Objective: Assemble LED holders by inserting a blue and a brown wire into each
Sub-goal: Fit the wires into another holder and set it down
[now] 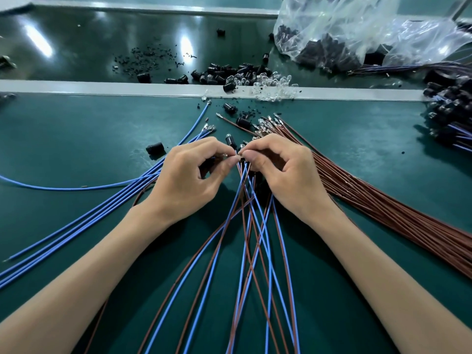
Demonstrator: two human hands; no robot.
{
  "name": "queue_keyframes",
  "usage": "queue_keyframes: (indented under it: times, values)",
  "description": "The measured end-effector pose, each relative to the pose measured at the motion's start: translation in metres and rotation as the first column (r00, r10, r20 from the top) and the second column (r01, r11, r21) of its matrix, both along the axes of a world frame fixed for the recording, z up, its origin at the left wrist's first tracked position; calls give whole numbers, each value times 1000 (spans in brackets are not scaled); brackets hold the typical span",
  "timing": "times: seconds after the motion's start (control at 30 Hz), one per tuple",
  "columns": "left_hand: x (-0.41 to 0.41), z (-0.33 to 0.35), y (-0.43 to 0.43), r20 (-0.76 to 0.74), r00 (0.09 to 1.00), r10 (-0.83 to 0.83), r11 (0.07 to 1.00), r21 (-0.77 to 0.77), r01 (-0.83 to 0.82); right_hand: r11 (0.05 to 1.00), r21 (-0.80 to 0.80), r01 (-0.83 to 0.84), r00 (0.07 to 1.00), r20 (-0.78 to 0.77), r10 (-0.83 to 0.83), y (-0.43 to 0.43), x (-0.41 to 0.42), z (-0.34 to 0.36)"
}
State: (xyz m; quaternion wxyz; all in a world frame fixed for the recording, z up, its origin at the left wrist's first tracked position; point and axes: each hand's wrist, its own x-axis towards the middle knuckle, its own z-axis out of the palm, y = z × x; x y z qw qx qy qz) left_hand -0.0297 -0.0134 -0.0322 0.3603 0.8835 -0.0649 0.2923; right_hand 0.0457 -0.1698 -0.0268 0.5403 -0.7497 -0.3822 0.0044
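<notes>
Mid-frame: left hand (189, 172) pinches a metal wire tip, right hand (283, 169) pinches a small black holder (241, 157); thin glossy blue/brown wires (245, 226) fan below.

Worktop (76, 139): dark green mat, glossy, with ceiling-light glare on the far section. A pale grey rail (102, 87) runs across it from left to right, splitting near from far; a second pale strip (153, 10) lies along the far edge. Crumpled clear plastic bag (357, 29) at far right, resting on the mat, dark contents showing through. Scatter of small black crumbs (143, 57) on the far section, left of centre. A grey object (6, 62) at the far left edge, cut off, kind unclear.
</notes>
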Motion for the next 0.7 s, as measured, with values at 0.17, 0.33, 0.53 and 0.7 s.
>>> queue_keyframes:
  times: [0.17, 0.33, 0.53, 0.7]
  values:
    - [-1, 0, 1, 18, 999, -31, 998, -53, 32, 970, 243, 13, 973, -227, 43, 3, -1, 0]
    - [0, 0, 1, 17, 998, -55, 997, -56, 56, 966, 246, -76, 934, -323, 155, 2, -1, 1]
    - [-1, 0, 1, 11, 997, -78, 994, -73, 79, 968, 248, -47, 934, -333, 130, 2, -3, 2]
    - [-2, 1, 0, -3, 997, -78, 993, -91, 78, 964, 267, 7, 931, -354, 91, 3, -5, 0]
